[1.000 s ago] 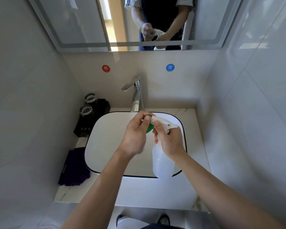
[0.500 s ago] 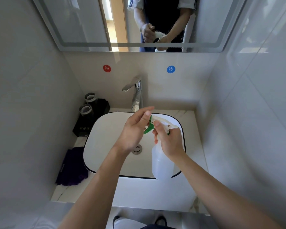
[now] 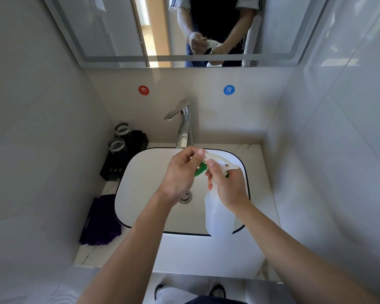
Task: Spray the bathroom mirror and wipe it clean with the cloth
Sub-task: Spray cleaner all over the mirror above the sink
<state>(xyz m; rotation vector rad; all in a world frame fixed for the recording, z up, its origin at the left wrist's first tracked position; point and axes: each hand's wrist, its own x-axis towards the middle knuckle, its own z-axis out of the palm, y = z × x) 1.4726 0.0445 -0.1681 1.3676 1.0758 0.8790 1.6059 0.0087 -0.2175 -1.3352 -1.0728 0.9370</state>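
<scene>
Fiddling: left hand pinches the nozzle, right hand grips the bottle; mirror looks unsprayed, cloth untouched.

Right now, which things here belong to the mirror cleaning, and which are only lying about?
For the job: translucent white plastic spray bottle, held by both hands; dark purple cloth on the counter; wall mirror.

Lying about: two glass tumblers on a black tray; chrome tap.

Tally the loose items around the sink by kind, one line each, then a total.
Spray bottle: 1
Purple cloth: 1
Glass tumblers: 2
Black tray: 1
Total: 5
</scene>
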